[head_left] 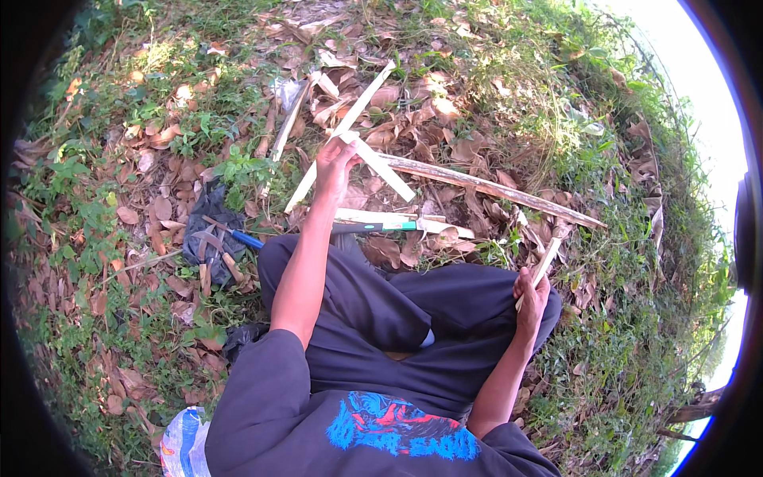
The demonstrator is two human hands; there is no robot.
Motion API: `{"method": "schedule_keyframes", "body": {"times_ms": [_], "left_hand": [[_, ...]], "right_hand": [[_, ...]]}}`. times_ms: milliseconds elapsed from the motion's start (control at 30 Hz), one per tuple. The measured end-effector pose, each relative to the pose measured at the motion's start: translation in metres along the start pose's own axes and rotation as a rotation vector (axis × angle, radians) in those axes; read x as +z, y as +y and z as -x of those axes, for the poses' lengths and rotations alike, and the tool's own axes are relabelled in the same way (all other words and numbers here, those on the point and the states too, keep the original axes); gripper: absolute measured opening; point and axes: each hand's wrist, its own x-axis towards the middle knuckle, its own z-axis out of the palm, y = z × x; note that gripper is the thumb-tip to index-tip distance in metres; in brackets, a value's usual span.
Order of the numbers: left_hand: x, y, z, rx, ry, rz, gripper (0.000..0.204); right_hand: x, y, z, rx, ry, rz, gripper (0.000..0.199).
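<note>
My left hand (335, 163) reaches forward with its fingers closed on the upper end of a short pale wooden strip (385, 172), which slants down to the right. A longer pale strip (367, 97) passes by the same fingers and lies on the leaves; whether they grip it too is hidden. Above my right knee, my right hand (531, 300) is closed around a short wooden stick (548, 261), its far end pointing up. Between my hands lies a tool with a dark and green handle (380, 227).
A long bark-edged stick (497, 188) stretches to the right across dry leaves. Left of my crossed legs, a black plastic bag (199, 215) lies under a blue-handled tool (247, 238) and other wooden-handled tools. A printed plastic bag (184, 444) sits at lower left.
</note>
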Motion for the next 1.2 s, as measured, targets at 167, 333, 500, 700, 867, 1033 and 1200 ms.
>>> {"method": "schedule_keyframes", "body": {"times_ms": [167,333,500,700,867,1033,1200], "left_hand": [[0.006,-0.003,0.001,-0.035,-0.077,0.133,0.009],[0.004,-0.02,0.01,-0.335,-0.15,0.206,0.02],[0.04,-0.059,0.054,-0.597,-0.195,0.198,0.015],[0.03,-0.103,0.082,-0.811,-0.186,0.156,0.013],[0.034,-0.113,0.087,-0.782,-0.318,-0.237,0.017],[0.018,-0.109,0.077,0.195,-0.568,-1.223,0.026],[-0.005,-0.108,0.097,0.152,-0.81,-1.637,0.04]], "right_hand": [[0.017,0.007,0.002,0.051,-0.147,-0.061,0.016],[0.063,0.004,-0.021,0.031,-0.161,-0.041,0.034],[0.1,0.009,-0.033,0.043,-0.294,-0.308,0.053],[0.09,0.03,-0.02,0.037,-0.277,-0.424,0.05],[0.085,0.025,-0.018,-0.02,-0.195,-0.311,0.041],[0.086,0.026,-0.019,-0.124,-0.117,-0.217,0.041],[0.08,0.033,-0.019,-0.123,-0.074,-0.116,0.04]]}}
